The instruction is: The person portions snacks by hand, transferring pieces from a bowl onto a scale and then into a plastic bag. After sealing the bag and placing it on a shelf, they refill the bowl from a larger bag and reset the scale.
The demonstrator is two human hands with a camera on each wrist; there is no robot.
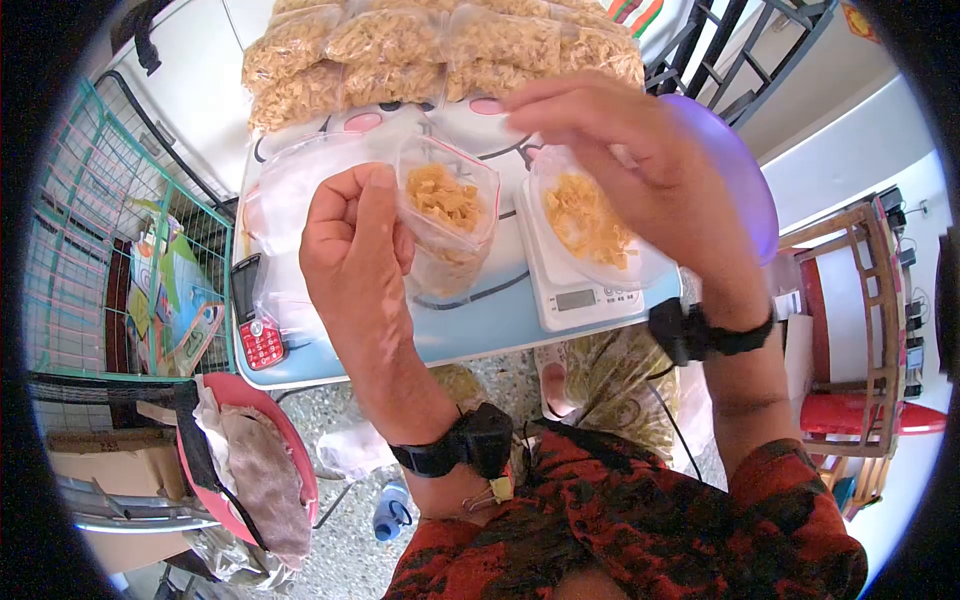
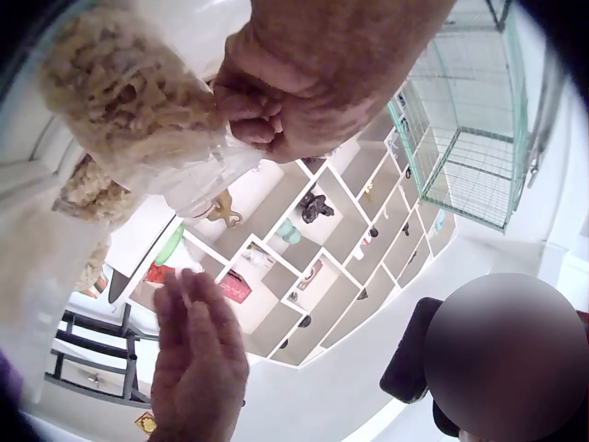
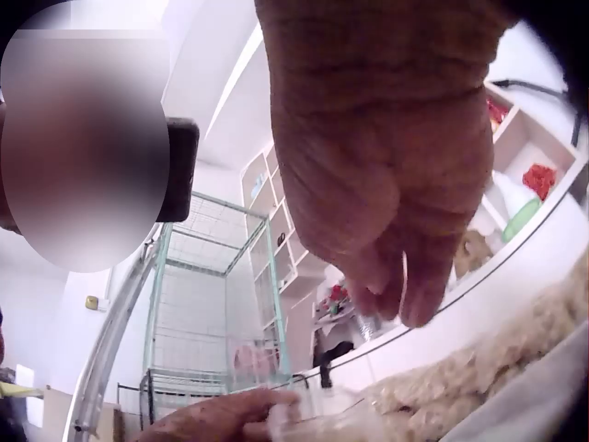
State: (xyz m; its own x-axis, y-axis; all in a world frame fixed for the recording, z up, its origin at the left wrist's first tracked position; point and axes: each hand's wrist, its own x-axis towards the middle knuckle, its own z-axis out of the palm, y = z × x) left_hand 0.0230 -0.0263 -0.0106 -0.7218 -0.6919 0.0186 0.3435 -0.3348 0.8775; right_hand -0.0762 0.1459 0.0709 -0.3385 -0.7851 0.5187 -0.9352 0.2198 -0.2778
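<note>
My left hand [image 1: 360, 225] pinches the rim of a clear plastic bag [image 1: 447, 270], whose mouth gapes open. Curly yellow dried pieces [image 1: 440, 198] fill the bag; its side shows close to the hand in the left wrist view. To the right, a white kitchen scale [image 1: 565, 318] carries a pale bowl [image 1: 655, 268] with more yellow pieces [image 1: 580, 215]. Above the bowl and partly covering it, my right hand [image 1: 625, 140] is blurred, its fingers stretched toward the bag side. In the right wrist view those fingers hang loosely together, with nothing visible in them.
Filled bags [image 1: 390, 45] are stacked along the table's far side. A red keypad phone [image 1: 262, 345] lies at the left corner, near empty plastic bags [image 1: 290, 200]. A purple rounded object [image 1: 745, 175] stands right of the scale. Below left is a pink basin [image 1: 215, 470] with a cloth.
</note>
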